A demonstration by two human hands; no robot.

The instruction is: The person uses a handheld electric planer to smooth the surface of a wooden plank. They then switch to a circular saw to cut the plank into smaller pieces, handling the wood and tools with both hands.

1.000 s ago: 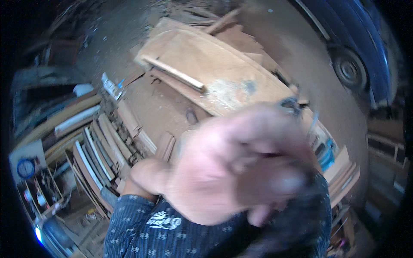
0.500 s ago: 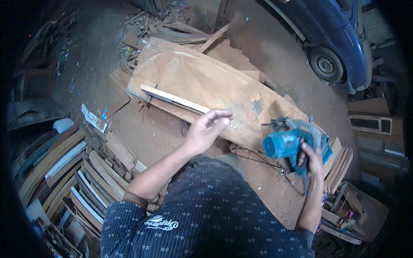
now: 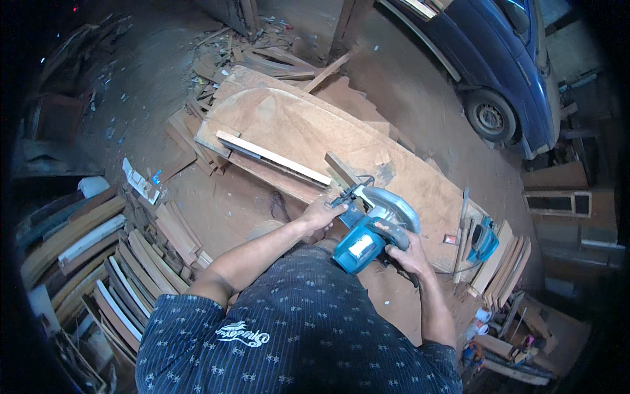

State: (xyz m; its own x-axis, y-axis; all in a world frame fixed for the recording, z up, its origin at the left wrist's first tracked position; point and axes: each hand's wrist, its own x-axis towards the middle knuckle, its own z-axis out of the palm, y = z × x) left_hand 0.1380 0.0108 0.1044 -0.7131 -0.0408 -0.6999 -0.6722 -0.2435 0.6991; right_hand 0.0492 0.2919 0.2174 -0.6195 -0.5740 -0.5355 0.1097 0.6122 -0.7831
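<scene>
My right hand [image 3: 408,255] is wrapped round the rear handle of a teal circular saw [image 3: 361,244] with a round grey blade guard. The saw is tilted at the near edge of the workbench [image 3: 295,125], in front of my body. My left hand [image 3: 320,217] closes on the front end of the saw, by its base plate; some of its fingers are hidden. A pale wooden strip [image 3: 272,157] lies along the bench's near edge, left of the saw. Just beyond the saw's front, a short wooden piece [image 3: 341,169] rests at an angle.
On the bench's right end are another teal power tool [image 3: 484,240] and thin sticks [image 3: 462,230]. Curved boards [image 3: 85,253] are stacked at lower left. Scrap wood [image 3: 275,62] lies behind the bench. A blue car [image 3: 489,65] stands at far right.
The saw has come left and nearer my body in my right hand. My left hand has dropped from above the strip's end onto the saw's front. The short wooden piece now shows.
</scene>
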